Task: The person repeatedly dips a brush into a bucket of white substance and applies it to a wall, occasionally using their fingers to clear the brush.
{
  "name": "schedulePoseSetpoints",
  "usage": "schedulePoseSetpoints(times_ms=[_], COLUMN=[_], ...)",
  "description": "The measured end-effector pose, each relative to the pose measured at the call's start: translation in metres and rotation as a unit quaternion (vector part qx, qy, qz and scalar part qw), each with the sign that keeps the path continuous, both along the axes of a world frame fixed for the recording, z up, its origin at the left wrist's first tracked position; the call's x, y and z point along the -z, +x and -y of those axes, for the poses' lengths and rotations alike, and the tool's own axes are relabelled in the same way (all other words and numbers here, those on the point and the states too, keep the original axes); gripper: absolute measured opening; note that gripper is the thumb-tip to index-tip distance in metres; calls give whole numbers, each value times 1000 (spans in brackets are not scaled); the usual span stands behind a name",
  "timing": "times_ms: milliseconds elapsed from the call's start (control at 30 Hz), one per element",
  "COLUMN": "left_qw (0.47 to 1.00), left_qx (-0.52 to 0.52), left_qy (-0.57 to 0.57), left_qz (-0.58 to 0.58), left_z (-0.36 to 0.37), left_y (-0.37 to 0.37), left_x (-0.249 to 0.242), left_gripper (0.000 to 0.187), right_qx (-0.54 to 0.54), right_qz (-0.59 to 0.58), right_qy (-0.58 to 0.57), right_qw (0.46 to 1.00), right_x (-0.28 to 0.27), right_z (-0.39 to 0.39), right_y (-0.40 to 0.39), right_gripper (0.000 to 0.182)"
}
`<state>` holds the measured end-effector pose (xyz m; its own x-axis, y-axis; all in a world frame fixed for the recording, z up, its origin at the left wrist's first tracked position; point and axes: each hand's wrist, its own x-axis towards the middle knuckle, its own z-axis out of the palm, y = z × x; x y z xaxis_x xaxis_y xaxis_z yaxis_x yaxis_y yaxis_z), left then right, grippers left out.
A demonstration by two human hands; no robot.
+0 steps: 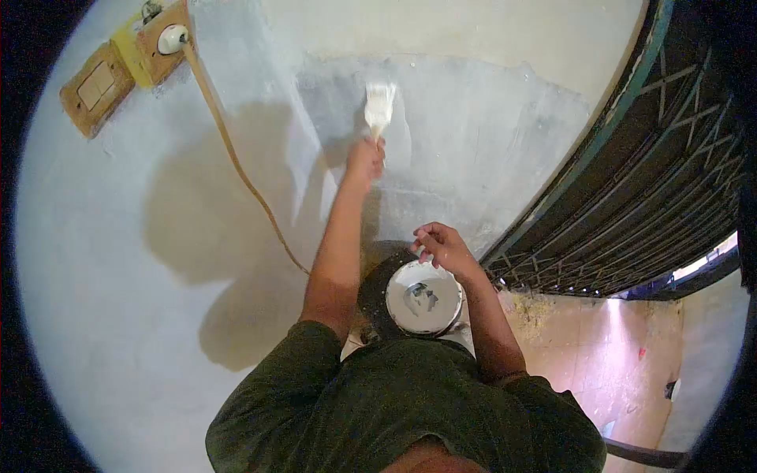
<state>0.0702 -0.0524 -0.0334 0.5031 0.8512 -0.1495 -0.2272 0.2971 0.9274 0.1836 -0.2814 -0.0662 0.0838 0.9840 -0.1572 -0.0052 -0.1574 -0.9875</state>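
A paint brush (380,106) with white bristles is against the grey patch of wall (473,102), bristles pointing up. My left hand (366,160) is wrapped round its handle. Lower and to the right, my right hand (438,243) hovers over the far rim of a white bucket (393,303), fingers curled loosely and somewhat apart, with nothing visible between them. Whitish paint (426,314) with darker grey spots lies inside the bucket, which stands close in front of my body.
A switch plate (96,90) and a socket (150,47) with a plug are on the upper left wall. From the plug a brown cable (236,162) hangs down the wall. A dark folding metal gate (615,189) stands on the right, above a tiled floor (583,339).
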Motion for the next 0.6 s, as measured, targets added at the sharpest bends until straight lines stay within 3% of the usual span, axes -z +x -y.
schedulePoseSetpoints(times_ms=[33, 100, 167, 267, 367, 433, 500, 533, 567, 600], left_qw=[999, 968, 992, 969, 975, 982, 990, 992, 994, 994], left_qx=[-20, -92, 10, 62, 23, 76, 58, 72, 85, 84], left_qy=[-29, 135, -91, -163, -173, -159, -110, -88, -66, -67], left_qz=[-19, -192, -87, -176, -139, -67, -70, -47, -23, -25], left_z=[-11, -6, 8, 33, 46, 41, 4, 2, 13, 17], left_y=[11, 25, 14, 7, 9, 13, 21, 22, 23, 19], left_x=[44, 114, 164, 213, 211, 204, 208, 177, 107, 107], left_gripper=[18, 21, 19, 30, 28, 27, 21, 23, 25, 25], right_qx=[5, 9, 12, 18, 29, 35, 35, 35, 38, 37], right_qz=[8, 12, 21, -5, -13, -4, -15, -23, -13, -15], right_qy=[-24, -29, -36, -43, -55, -70, -69, -65, -75, -76], right_qw=[1000, 999, 999, 999, 998, 997, 997, 997, 996, 996], right_x=[2, 11, 18, 29, 35, 37, 43, 45, 42, 43], right_z=[3, 7, 11, 19, 19, 23, 23, 23, 23, 25], right_y=[0, 1, 1, 0, -1, -4, -3, -4, -5, -8], right_gripper=[26, 26, 27, 28, 30, 32, 33, 34, 33, 33])
